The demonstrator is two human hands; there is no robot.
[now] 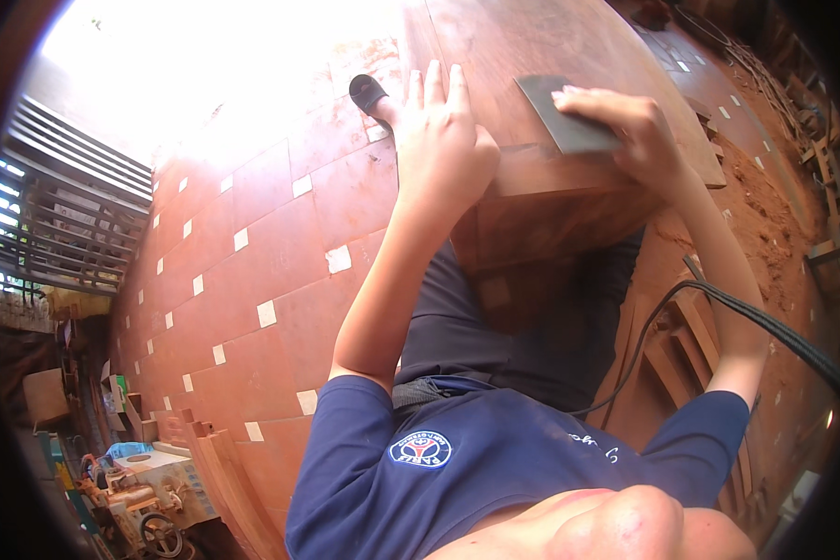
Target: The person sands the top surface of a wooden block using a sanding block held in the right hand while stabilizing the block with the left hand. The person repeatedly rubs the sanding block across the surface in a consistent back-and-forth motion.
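A reddish-brown wooden piece with a broad flat top (pixel 504 56) and a thick near edge stands in front of me, over my legs. My left hand (pixel 445 135) lies on its left side with the fingers stretched out, holding nothing. Toward the right of the same top, my right hand (pixel 642 131) grips a dark grey-green sheet of sandpaper (pixel 569 117). The sheet lies against the wood at the near edge, with a corner sticking out to the left of my fingers. My right thumb and the sheet's underside are hidden.
Red floor tiles (pixel 261 224) with small white insets spread to the left. A black cable (pixel 775 327) passes by my right forearm. Wooden pieces (pixel 677 350) lie to the right, beside reddish dust (pixel 765 224). A machine with a handwheel (pixel 161 534) stands at the lower left, near wooden beams (pixel 229 481).
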